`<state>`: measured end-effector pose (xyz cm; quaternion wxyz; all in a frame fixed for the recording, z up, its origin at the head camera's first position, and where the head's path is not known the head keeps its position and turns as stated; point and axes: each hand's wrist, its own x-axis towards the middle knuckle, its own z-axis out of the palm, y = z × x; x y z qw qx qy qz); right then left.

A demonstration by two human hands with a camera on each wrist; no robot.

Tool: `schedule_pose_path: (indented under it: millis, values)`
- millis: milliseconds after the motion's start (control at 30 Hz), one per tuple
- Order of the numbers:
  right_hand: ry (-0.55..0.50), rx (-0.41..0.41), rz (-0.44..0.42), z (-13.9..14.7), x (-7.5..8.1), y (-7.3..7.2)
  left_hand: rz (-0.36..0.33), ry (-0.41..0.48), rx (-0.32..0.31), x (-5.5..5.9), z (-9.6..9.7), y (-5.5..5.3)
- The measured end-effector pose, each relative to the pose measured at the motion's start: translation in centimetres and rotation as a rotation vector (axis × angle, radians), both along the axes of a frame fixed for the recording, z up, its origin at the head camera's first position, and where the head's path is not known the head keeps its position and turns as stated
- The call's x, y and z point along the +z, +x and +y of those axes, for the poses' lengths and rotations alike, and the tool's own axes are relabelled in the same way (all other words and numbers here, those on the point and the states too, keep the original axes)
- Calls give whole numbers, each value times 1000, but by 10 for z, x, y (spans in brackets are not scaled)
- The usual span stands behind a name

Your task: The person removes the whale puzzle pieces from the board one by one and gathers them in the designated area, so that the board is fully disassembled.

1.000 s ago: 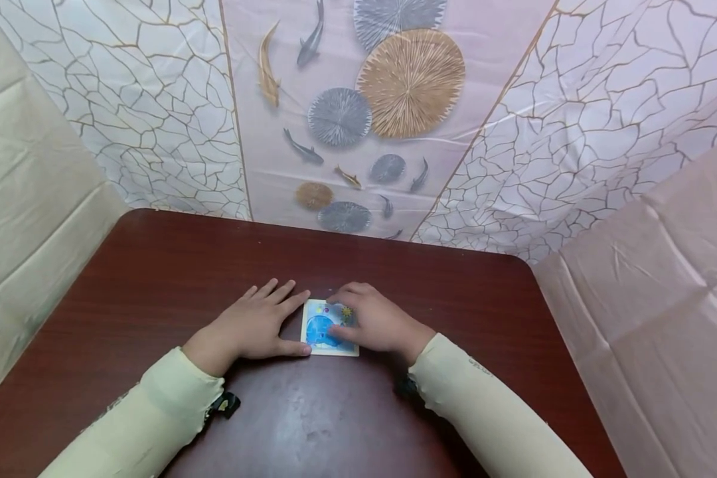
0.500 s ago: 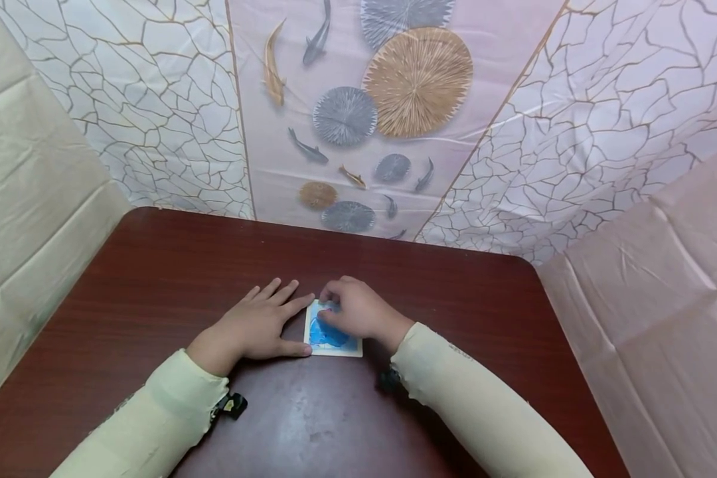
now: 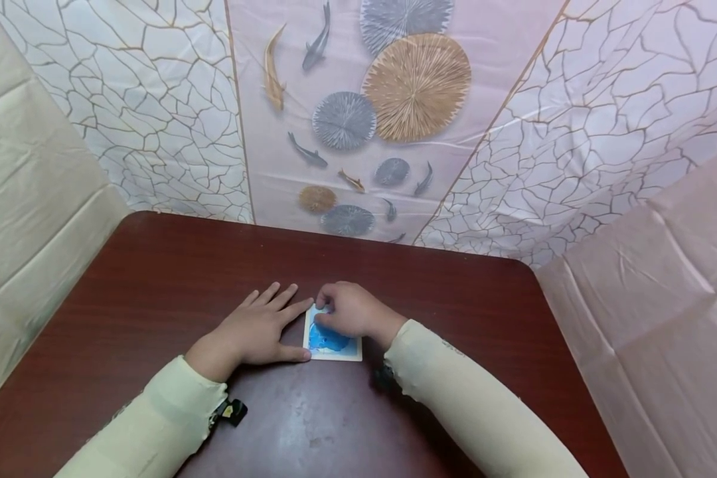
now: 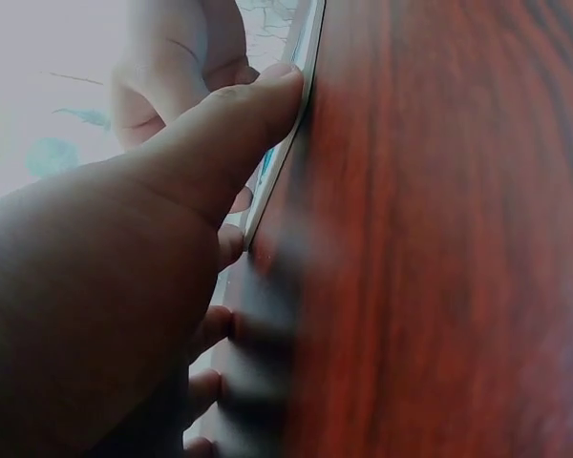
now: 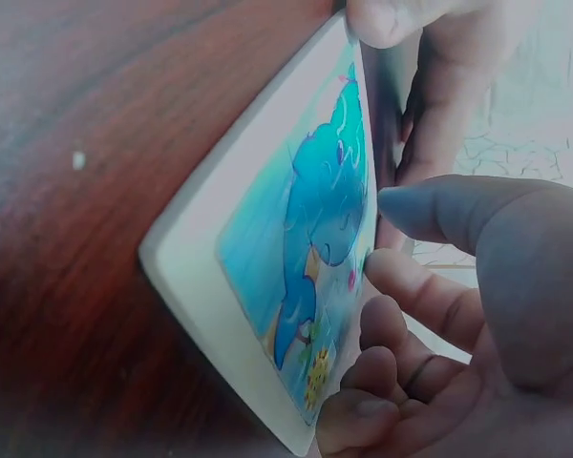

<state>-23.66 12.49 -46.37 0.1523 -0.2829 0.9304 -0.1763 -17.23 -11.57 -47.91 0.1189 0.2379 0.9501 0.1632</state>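
A small square picture board (image 3: 337, 346) with a pale border lies flat on the table, its thin edge (image 4: 284, 164) visible in the left wrist view. A blue sea-animal cartoon (image 5: 327, 205) with fine dividing lines covers its face, and a yellow spot shows near one corner. My left hand (image 3: 247, 332) rests with fingers spread, the thumb and index tips at the board's two left corners. Over the board's upper part, my right hand (image 3: 355, 312) bends its fingers, thumb and index tips apart and close at the picture. Nothing shows between those tips.
A dark red-brown wooden table (image 3: 173, 265) extends all around the board. Behind it hangs a patterned cloth (image 3: 340, 186) with fish and round motifs, and plain beige cloth (image 3: 651, 299) drapes the sides. A black wrist-camera mount (image 3: 234, 411) sits under the left cuff.
Compared with a second ago, my right hand has shifted left and over the upper part of the board, its fingers more bent. My left hand and the board stay in place.
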Motion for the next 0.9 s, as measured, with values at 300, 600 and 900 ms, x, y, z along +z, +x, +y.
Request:
schedule_pose_path:
  millis: [300,600,900]
  values:
    - [34,-50,-127,-10,14,3,-13,15,11,4,1,3]
    - [28,-88,-213,-10,17,2,-16,15,15,5,2,4]
    - [20,-100,-128,-12,19,6,7,13,15,4,2,3]
